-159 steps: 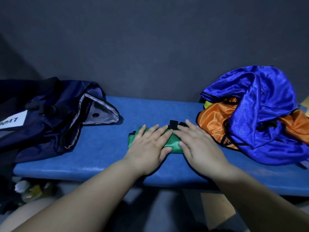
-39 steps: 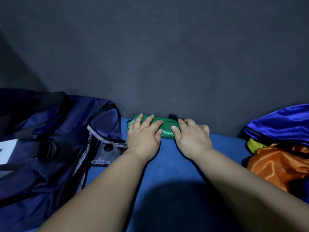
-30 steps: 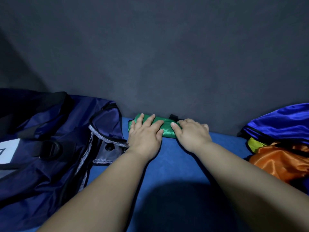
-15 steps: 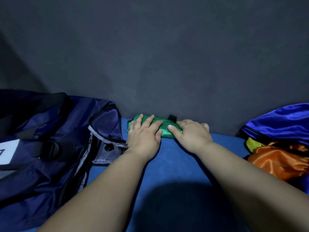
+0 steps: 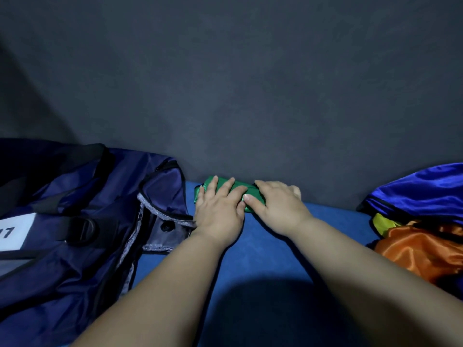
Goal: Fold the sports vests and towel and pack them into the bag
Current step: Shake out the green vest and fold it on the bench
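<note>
left hand presses, right hand grips 1 green vest | 1 bag

Dim bluish light leaves a broad dark shadow on the near bench, with darkened, bowed edges.

**Two Bare Forearms and Hands**

The left forearm and right forearm are uncovered (as far back as the view reaches), and both are full and rounded. The left hand and right hand have short fingers with closely trimmed nails.
</note>
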The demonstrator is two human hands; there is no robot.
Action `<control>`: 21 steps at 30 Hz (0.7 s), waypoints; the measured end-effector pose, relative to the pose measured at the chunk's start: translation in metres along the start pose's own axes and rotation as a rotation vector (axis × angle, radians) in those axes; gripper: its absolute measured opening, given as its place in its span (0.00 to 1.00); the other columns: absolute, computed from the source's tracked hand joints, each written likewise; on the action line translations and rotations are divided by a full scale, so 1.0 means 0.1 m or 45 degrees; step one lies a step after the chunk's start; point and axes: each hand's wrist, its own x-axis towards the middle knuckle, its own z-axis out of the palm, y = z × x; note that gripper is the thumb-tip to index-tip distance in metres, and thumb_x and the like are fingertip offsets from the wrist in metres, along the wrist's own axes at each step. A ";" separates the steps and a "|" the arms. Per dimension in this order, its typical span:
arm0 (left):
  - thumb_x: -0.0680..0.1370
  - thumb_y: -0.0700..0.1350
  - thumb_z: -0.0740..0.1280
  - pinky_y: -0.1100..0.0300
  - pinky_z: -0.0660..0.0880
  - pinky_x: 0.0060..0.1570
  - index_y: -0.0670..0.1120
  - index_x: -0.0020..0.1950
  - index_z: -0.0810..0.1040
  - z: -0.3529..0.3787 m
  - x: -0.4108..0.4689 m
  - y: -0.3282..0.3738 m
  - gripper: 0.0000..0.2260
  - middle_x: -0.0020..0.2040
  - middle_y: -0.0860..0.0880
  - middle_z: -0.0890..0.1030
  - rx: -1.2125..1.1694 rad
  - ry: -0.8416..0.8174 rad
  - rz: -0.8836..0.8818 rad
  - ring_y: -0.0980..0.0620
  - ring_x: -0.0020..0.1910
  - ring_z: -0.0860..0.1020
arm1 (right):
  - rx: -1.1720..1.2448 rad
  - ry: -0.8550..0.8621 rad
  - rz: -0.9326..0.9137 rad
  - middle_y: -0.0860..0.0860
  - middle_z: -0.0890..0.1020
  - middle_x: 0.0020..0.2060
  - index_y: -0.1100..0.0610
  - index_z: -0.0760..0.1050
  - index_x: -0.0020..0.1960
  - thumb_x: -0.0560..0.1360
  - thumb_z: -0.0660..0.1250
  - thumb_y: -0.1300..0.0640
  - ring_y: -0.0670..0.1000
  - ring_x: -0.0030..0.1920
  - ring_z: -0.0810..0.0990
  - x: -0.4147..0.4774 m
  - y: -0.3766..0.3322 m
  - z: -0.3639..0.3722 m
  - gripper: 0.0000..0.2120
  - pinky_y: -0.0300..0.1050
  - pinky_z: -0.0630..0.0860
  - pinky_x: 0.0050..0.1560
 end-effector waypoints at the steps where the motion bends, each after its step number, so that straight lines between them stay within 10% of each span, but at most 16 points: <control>1: 0.83 0.53 0.52 0.48 0.40 0.75 0.58 0.75 0.62 0.00 0.00 0.00 0.19 0.79 0.55 0.56 -0.004 0.000 0.002 0.48 0.79 0.46 | -0.012 -0.024 0.005 0.50 0.68 0.73 0.53 0.61 0.76 0.78 0.48 0.33 0.50 0.74 0.61 0.01 0.00 0.02 0.34 0.51 0.54 0.69; 11: 0.82 0.52 0.57 0.50 0.40 0.75 0.54 0.75 0.61 -0.01 0.00 -0.01 0.20 0.78 0.56 0.58 -0.121 0.019 -0.040 0.50 0.78 0.47 | 0.046 -0.144 0.018 0.46 0.70 0.65 0.47 0.72 0.69 0.63 0.32 0.20 0.50 0.67 0.68 0.14 0.02 -0.01 0.52 0.47 0.55 0.61; 15: 0.82 0.53 0.56 0.51 0.40 0.75 0.52 0.76 0.59 -0.01 0.00 -0.01 0.22 0.78 0.56 0.58 -0.114 0.012 -0.046 0.50 0.79 0.47 | 0.126 -0.142 -0.009 0.46 0.70 0.71 0.48 0.68 0.72 0.82 0.41 0.40 0.46 0.72 0.63 0.06 0.12 0.00 0.27 0.49 0.55 0.66; 21: 0.82 0.54 0.56 0.51 0.41 0.75 0.53 0.75 0.61 0.00 0.01 -0.02 0.21 0.78 0.57 0.58 -0.105 0.023 -0.032 0.50 0.78 0.47 | 0.058 -0.089 0.027 0.46 0.68 0.72 0.48 0.64 0.74 0.84 0.47 0.47 0.49 0.73 0.63 0.00 0.28 0.05 0.21 0.47 0.57 0.69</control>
